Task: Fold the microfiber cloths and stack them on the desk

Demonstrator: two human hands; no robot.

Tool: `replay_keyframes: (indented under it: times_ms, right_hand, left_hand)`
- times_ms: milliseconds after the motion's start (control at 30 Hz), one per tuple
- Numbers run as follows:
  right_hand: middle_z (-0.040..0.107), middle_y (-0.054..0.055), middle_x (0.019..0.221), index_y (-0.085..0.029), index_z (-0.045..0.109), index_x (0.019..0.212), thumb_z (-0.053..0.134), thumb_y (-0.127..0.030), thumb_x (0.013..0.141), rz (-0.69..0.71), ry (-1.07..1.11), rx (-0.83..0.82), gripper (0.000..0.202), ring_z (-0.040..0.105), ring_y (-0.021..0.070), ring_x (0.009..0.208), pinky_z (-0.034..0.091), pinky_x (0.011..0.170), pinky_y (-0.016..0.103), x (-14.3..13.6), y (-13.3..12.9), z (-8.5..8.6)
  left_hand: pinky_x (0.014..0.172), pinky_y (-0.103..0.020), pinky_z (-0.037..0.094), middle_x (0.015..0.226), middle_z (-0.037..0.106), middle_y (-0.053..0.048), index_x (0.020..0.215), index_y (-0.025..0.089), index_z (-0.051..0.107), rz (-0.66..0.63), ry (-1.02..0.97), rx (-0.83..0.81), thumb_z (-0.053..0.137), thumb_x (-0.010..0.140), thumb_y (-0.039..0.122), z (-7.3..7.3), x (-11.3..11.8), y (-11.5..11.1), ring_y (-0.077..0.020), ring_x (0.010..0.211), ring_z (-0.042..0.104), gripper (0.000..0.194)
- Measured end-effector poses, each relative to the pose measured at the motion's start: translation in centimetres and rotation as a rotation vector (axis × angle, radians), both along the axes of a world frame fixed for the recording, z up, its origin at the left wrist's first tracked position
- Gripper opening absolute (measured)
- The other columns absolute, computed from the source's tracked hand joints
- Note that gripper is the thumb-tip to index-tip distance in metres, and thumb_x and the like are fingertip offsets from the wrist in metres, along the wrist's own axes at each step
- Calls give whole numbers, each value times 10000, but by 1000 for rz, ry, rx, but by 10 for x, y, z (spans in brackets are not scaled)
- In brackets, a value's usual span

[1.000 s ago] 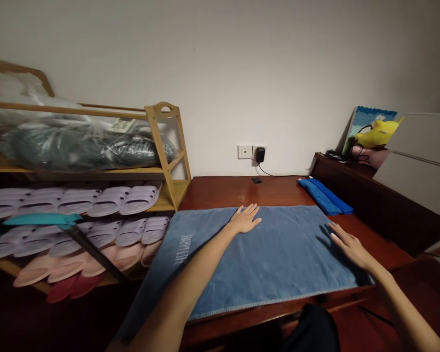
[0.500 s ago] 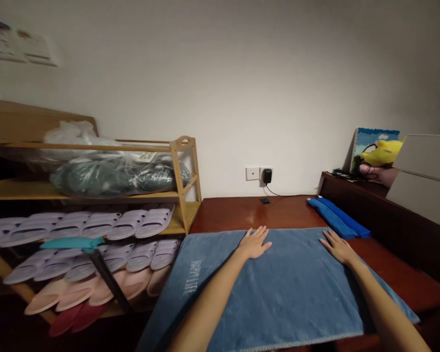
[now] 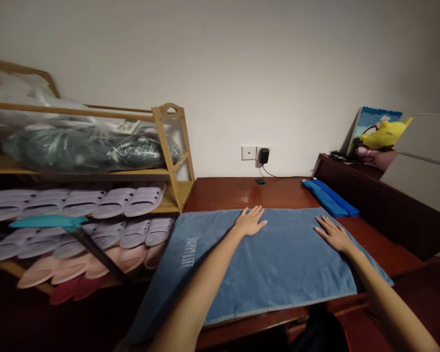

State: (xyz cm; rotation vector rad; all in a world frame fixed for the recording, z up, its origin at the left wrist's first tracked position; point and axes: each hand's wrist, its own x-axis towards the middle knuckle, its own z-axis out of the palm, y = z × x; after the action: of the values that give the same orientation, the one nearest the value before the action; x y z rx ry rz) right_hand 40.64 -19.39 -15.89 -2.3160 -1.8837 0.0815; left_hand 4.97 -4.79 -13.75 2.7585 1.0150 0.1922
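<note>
A blue-grey towel (image 3: pixel 278 264) lies spread over a reddish-brown desk (image 3: pixel 220 193), its left part hanging past the desk's edge and pale lettering near that side. My left hand (image 3: pixel 250 221) rests flat near the towel's far edge, around its middle, fingers spread. Near the far right corner, my right hand (image 3: pixel 333 233) also lies on the cloth with its fingers apart. Neither hand holds anything. Behind and to the right of my right hand are folded bright blue cloths (image 3: pixel 330 198) on the desk.
On the left stands a wooden rack (image 3: pixel 168 146) with slippers (image 3: pixel 144 198) and a plastic-wrapped bundle (image 3: pixel 91 146). A black adapter (image 3: pixel 264 156) is plugged into the wall. A yellow plush toy (image 3: pixel 385 134) sits on the raised ledge at right, beside grey panels (image 3: pixel 425 156).
The camera view has shifted, so the desk and rack appear higher and more of the desk's front shows. Both hands remain flat on the towel, nearly in the same spots.
</note>
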Motion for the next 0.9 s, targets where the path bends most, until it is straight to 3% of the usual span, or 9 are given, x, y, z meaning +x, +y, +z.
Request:
replay_keyframes:
  times_ms: [200, 333, 467, 733, 900]
  right_hand:
    - [230, 81, 1528, -210, 297, 1464, 214, -639, 895, 73, 17, 141, 718, 187, 247, 1407, 237, 1117, 477, -31, -23, 13]
    - [176, -32, 1537, -390, 197, 1472, 340, -593, 893, 304, 8, 107, 630, 214, 253, 1396, 249, 1114, 511, -65, -60, 0]
    - [183, -42, 1531, -416, 161, 1472, 393, -608, 867, 365, -35, 92, 676, 222, 255, 1390, 259, 1113, 520, -81, -78, -16]
    - [173, -46, 1535, -416, 170, 1472, 346, -596, 888, 322, -36, 145, 636, 231, 253, 1388, 259, 1114, 507, -79, -80, -8]
    - [206, -19, 1530, -391, 198, 1473, 344, -664, 846, 196, -89, 199, 700, 230, 277, 1387, 289, 1087, 543, -49, -90, -26]
  left_hand:
    - [1143, -481, 73, 1556, 156, -42, 1484, 223, 208, 8, 10, -14, 154, 925, 595, 4, -3, -6, -180, 1431, 119, 673]
    - [1144, -477, 70, 1554, 165, -52, 1483, 199, 208, -6, 0, -17, 160, 917, 604, 1, -3, -6, -170, 1431, 112, 698]
    - [1143, -484, 49, 1560, 132, -47, 1486, 198, 196, 9, 2, -25, 154, 915, 600, -2, -3, -5, -176, 1434, 90, 699]
    - [1142, -486, 40, 1563, 124, -32, 1493, 235, 167, 5, 7, -22, 139, 919, 597, 1, -2, -6, -201, 1436, 78, 679]
    - [1142, -487, 44, 1562, 129, -32, 1493, 233, 166, 2, 9, -25, 138, 918, 603, -2, -3, -4, -192, 1435, 88, 684]
